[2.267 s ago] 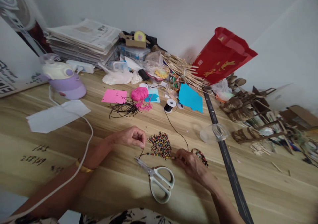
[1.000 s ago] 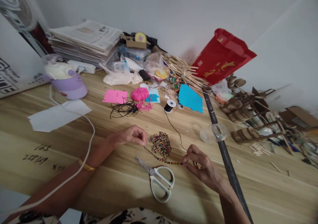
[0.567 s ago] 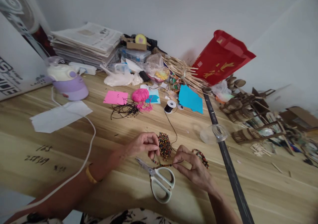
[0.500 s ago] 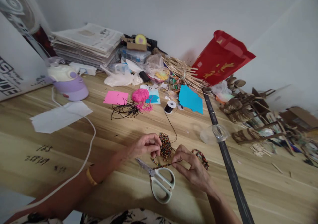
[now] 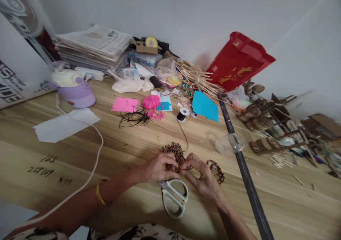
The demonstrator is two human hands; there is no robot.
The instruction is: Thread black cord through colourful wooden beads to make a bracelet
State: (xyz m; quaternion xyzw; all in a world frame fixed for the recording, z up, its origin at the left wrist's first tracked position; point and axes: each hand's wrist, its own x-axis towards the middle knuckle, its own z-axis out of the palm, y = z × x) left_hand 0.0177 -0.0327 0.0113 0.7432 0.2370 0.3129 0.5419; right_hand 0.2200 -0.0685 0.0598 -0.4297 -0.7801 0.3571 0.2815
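My left hand (image 5: 158,168) and my right hand (image 5: 200,174) meet fingertip to fingertip over the wooden table (image 5: 80,154), both pinched on a thin black cord (image 5: 183,137) strung with small beads. The cord runs back to a black spool (image 5: 182,114). A heap of coloured beads (image 5: 173,150) lies just beyond my fingers. A finished bead bracelet (image 5: 216,170) sits right of my right hand. White-handled scissors (image 5: 173,197) lie just below both hands, their blades partly hidden by my left hand.
A clear plastic cup (image 5: 230,143) lies on its side at the right, beside a dark metal strip (image 5: 245,176). Farther back are a pink yarn ball (image 5: 150,102), tangled black cord (image 5: 133,117), pink and blue paper, a purple appliance (image 5: 73,89) with white cable, newspapers and a red bag (image 5: 238,62).
My hands were apart with the beaded cord stretched between them. They have come together in front of the bead heap, the left one sliding right over the scissor blades.
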